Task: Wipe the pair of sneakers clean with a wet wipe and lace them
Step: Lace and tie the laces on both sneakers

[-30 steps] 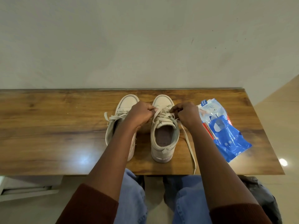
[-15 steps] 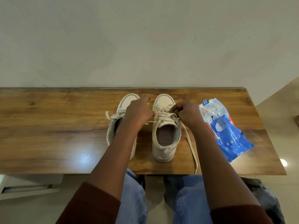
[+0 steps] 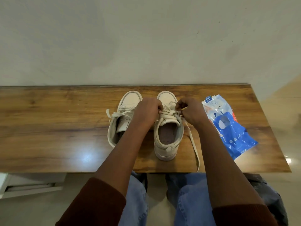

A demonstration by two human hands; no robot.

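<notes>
The left hand (image 3: 147,111) and right hand (image 3: 191,111) pinch the right sneaker's (image 3: 167,141) lace (image 3: 193,144); a wipes pack (image 3: 228,128) lies by the bench's (image 3: 48,119) right edge.

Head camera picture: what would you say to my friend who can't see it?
A person's left hand and right hand pinch the lace on the right sneaker, which stands beside the left sneaker on a wooden table. A blue wipes pack lies to the right.
</notes>
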